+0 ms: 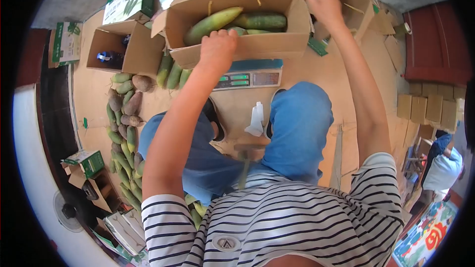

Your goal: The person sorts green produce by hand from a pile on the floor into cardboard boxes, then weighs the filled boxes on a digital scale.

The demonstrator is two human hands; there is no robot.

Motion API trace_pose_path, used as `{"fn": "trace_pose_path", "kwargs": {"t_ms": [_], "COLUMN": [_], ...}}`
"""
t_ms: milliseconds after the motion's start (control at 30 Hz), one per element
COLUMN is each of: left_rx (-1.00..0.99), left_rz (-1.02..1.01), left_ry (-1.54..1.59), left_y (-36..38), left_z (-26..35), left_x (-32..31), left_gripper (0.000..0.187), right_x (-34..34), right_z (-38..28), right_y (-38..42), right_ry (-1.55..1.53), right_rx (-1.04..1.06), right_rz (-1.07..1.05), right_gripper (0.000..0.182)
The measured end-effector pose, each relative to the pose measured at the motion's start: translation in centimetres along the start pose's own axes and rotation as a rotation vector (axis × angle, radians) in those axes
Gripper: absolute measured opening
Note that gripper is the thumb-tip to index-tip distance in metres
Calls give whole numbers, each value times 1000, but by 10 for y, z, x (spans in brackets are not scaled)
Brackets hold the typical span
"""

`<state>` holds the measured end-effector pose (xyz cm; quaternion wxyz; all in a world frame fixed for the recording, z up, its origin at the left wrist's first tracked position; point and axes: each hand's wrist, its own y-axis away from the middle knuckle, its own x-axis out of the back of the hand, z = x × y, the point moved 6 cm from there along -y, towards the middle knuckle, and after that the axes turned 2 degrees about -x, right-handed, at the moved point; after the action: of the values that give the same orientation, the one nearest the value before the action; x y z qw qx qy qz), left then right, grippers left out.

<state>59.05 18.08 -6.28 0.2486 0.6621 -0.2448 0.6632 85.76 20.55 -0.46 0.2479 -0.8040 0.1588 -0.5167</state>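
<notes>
A long open cardboard box (267,47) stands over the digital scale (252,76), hiding most of its top. Inside lie several green, cucumber-like vegetables (260,21), one of them yellowish green (213,23). My left hand (217,49) is closed over the box's near wall, left of the middle. At the far right corner, my right hand (322,1) has its fingers bent over the box's edge; their tips are partly hard to make out.
Green and brown vegetables (129,143) lie in a long pile on the floor at left. A smaller box (143,47) holds dark bottles with a blue cap. A white paper scrap (256,118) lies between my feet. Stacked small boxes (426,106) and another person (443,165) are at right.
</notes>
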Motion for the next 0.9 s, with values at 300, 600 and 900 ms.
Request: {"fn": "trace_pose_path", "kwargs": {"t_ms": [300,600,900], "left_rx": [34,-251,-712], "left_rz": [-57,-42,30], "left_ry": [85,91,96], "left_y": [5,20,50], "left_z": [-8,16,156], "left_x": [-6,0,76], "left_gripper": [24,18,8], "right_x": [-142,-115,67], "right_z": [-69,-97,-24], "right_y": [-45,-23,92], "right_ry": [276,236,195], "right_rx": [9,384,-2], "right_rz": [-721,-760,-760], "right_gripper": [31,24,29]}}
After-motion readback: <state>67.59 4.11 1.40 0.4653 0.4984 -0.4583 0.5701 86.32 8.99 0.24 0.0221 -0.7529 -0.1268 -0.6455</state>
